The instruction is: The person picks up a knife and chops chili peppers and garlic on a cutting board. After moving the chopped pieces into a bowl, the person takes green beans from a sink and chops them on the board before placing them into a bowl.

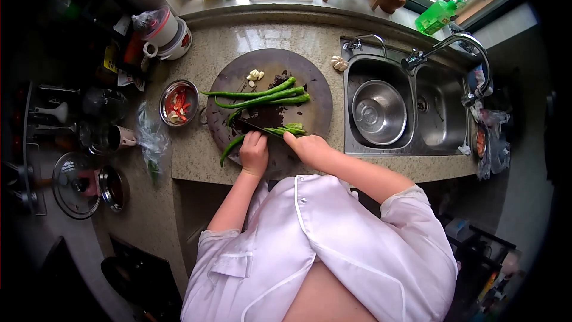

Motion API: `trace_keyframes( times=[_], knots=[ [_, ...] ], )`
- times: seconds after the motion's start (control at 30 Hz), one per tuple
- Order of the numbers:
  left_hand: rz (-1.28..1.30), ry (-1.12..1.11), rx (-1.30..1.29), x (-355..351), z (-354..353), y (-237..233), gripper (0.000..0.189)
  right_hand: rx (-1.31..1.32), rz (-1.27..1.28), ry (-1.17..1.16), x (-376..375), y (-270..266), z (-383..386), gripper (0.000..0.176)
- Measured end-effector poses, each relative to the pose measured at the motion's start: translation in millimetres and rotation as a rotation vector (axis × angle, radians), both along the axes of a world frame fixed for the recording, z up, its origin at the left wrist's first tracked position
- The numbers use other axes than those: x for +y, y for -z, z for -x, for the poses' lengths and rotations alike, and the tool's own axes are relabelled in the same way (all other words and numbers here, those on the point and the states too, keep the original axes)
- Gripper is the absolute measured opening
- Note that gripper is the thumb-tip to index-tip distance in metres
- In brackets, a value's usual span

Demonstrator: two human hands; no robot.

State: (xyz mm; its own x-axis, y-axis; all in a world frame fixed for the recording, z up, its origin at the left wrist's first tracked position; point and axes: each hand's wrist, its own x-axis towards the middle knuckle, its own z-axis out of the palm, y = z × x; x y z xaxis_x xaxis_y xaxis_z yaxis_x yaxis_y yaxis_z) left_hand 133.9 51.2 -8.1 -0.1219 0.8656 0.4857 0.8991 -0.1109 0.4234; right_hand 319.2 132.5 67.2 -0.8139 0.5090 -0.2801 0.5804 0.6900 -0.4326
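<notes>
A round dark cutting board point(319, 92) lies on the counter in front of me. My right hand point(308, 148) is closed on the handle of a kitchen knife point(260, 127), whose dark blade points left across the board. My left hand point(254, 152) has its fingers curled over a long green pepper point(232, 146), close to the blade. Cut green pepper pieces point(292, 127) lie just beyond the knife. Farther up the board are several whole green peppers point(262, 96), and peeled garlic cloves point(255, 76) sit near its far edge.
Left of the board stands a metal bowl point(179, 102) with sliced red pepper. At right, a double sink point(438, 104) holds a steel basin point(379, 112); a garlic bulb point(339, 63) rests beside it. A plastic bag point(152, 137) and a glass lid point(76, 185) are farther left.
</notes>
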Motion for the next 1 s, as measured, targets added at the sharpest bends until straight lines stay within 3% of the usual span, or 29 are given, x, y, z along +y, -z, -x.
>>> trace_keyframes(
  times=[0.17,0.5,0.87,1.0],
  knots=[
    [-0.050,0.003,-0.007,2.4,-4.9,-2.8,0.019,-0.113,0.094,0.048,-1.0,-15.8,-37.7,0.029],
    [-0.065,0.021,0.047,10.8,-3.2,-17.8,0.020,-0.018,0.102,0.139,-8.4,-7.2,-56.8,0.022],
    [-0.074,-0.011,-0.014,8.2,-4.1,-8.4,0.015,-0.113,0.103,0.052,-1.8,-42.0,-55.2,0.020],
    [-0.074,-0.024,-0.041,5.7,-5.8,-7.3,0.015,-0.068,0.136,0.005,4.6,-32.4,-50.4,0.025]
  ],
)
